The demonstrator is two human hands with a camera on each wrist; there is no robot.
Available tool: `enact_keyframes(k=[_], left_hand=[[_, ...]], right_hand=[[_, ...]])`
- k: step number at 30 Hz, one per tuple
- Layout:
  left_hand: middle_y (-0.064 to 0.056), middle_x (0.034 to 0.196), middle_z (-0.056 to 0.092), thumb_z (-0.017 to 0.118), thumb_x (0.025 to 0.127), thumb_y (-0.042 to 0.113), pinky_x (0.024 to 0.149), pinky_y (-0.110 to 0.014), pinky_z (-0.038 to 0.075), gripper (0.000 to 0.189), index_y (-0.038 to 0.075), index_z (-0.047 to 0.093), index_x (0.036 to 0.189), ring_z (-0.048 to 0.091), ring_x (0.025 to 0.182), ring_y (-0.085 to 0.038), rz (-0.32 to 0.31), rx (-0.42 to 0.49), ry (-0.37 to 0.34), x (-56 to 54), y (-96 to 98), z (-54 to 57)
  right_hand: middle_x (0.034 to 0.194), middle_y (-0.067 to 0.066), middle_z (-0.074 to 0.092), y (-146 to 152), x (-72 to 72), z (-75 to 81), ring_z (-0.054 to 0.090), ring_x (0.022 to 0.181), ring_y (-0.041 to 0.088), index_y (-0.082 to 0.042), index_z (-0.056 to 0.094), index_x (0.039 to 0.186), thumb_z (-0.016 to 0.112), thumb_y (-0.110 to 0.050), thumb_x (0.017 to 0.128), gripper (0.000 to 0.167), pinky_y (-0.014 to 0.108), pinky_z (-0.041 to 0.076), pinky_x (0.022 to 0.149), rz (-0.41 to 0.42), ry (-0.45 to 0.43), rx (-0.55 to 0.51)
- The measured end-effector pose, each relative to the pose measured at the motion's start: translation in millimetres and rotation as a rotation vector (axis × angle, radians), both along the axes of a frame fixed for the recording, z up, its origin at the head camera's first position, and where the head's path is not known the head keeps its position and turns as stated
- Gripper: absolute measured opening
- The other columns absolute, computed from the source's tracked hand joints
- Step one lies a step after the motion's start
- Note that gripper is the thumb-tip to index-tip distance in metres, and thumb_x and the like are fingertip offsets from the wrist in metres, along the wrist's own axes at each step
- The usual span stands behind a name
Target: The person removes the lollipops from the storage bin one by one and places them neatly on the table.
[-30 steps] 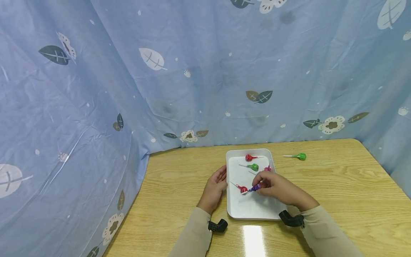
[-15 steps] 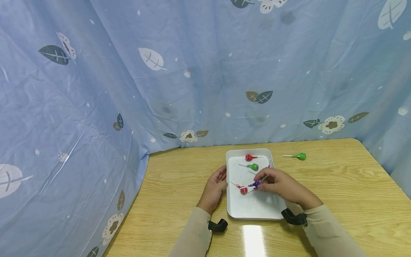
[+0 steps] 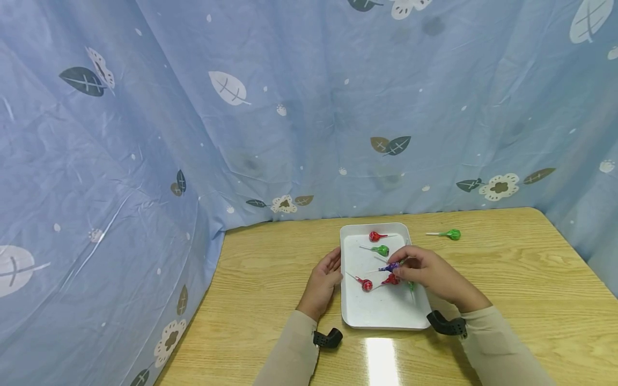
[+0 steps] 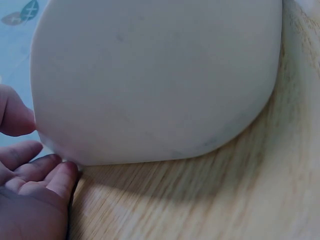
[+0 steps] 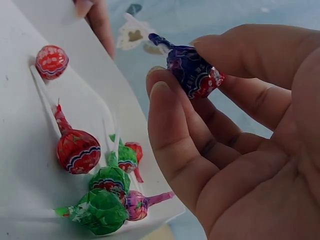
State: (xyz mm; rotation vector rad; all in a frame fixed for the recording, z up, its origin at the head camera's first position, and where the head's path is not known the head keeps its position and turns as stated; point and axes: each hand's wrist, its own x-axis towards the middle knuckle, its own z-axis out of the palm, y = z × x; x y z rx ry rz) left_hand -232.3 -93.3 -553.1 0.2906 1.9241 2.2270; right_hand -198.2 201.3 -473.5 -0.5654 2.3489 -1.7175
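Observation:
My right hand [image 3: 425, 273] pinches a purple lollipop [image 5: 187, 70] by its wrapped head, between thumb and fingers, over the white tray [image 3: 372, 316]. Its stick points left in the head view. At the tray's left side, my left hand [image 3: 321, 284] holds the edge, thumb at the rim and fingertips against the outer wall [image 4: 150, 90]. Below the purple lollipop lie a red lollipop [image 5: 79, 150] and another red one [image 5: 51, 62]. Green lollipops [image 5: 102, 212] and a pink one [image 5: 136, 205] lie bunched near the right hand, partly hidden by it in the head view.
Farther back in the tray are a red lollipop [image 3: 374, 236] and a green lollipop [image 3: 383, 250]. Another green lollipop [image 3: 453, 235] lies outside, right of the tray on the wooden table [image 3: 521, 279]. A blue patterned curtain [image 3: 299, 134] hangs behind and to the left.
My right hand has moved slightly back and right with the purple lollipop, uncovering a red lollipop beneath and part of a green one. The left hand and tray stay put.

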Motion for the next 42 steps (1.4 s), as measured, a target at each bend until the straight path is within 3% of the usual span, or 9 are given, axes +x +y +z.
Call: enact_keyframes(k=[10, 16, 20, 27, 37, 42], left_hand=[[-0.014, 0.168, 0.043, 0.049, 0.089, -0.014, 0.121, -0.034, 0.038, 0.079, 0.0, 0.04, 0.167, 0.041, 0.154, -0.027, -0.001, 0.0, 0.001, 0.3, 0.2, 1.2], [-0.014, 0.168, 0.043, 0.049, 0.089, -0.015, 0.121, -0.032, 0.039, 0.079, 0.0, 0.04, 0.166, 0.041, 0.154, -0.027, 0.0, 0.004, -0.001, -0.2, -0.1, 0.4], [-0.015, 0.168, 0.043, 0.049, 0.089, -0.015, 0.121, -0.033, 0.038, 0.079, -0.001, 0.04, 0.166, 0.041, 0.154, -0.027, -0.003, 0.008, 0.001, -0.4, -0.2, -0.7], [-0.015, 0.168, 0.043, 0.049, 0.089, -0.016, 0.122, -0.033, 0.038, 0.079, -0.001, 0.04, 0.166, 0.041, 0.154, -0.027, -0.005, 0.005, 0.009, -0.5, 0.0, -1.0], [-0.014, 0.169, 0.043, 0.05, 0.089, -0.015, 0.121, -0.033, 0.038, 0.079, 0.0, 0.041, 0.166, 0.041, 0.154, -0.027, -0.001, 0.004, -0.004, 0.3, 0.6, 0.8], [-0.015, 0.169, 0.043, 0.05, 0.089, -0.016, 0.121, -0.033, 0.038, 0.079, 0.0, 0.041, 0.166, 0.041, 0.154, -0.027, 0.003, 0.009, -0.006, 0.4, 0.9, 1.5]], right_hand=[[0.114, 0.016, 0.071, 6, -0.2, 1.0, 0.07, 0.101, 0.029, 0.001, 0.072, 0.122, 0.067, -0.006, 0.108, 0.016, 0.034, 0.062, 0.084, -0.03, 0.023, -0.039], [0.114, 0.023, 0.07, 11, 0.3, 2.7, 0.071, 0.101, 0.033, 0.003, 0.071, 0.124, 0.067, -0.006, 0.108, 0.019, 0.037, 0.063, 0.086, -0.062, 0.027, -0.061], [0.118, 0.021, 0.07, 15, 0.8, 3.8, 0.072, 0.103, 0.037, 0.002, 0.071, 0.124, 0.07, -0.008, 0.107, 0.02, 0.037, 0.063, 0.088, -0.106, 0.026, -0.065], [0.121, 0.021, 0.068, 25, -0.3, 7.1, 0.073, 0.102, 0.024, 0.005, 0.069, 0.124, 0.067, -0.007, 0.109, 0.02, 0.029, 0.063, 0.088, -0.166, 0.081, -0.076], [0.125, 0.017, 0.065, 44, -0.1, 8.0, 0.073, 0.101, 0.026, 0.005, 0.068, 0.128, 0.068, -0.012, 0.11, 0.025, 0.03, 0.063, 0.086, -0.288, 0.097, -0.048], [0.124, 0.018, 0.067, 51, -2.2, 6.4, 0.072, 0.102, 0.017, 0.008, 0.065, 0.131, 0.066, -0.011, 0.111, 0.028, 0.027, 0.063, 0.086, -0.329, 0.108, -0.055]])
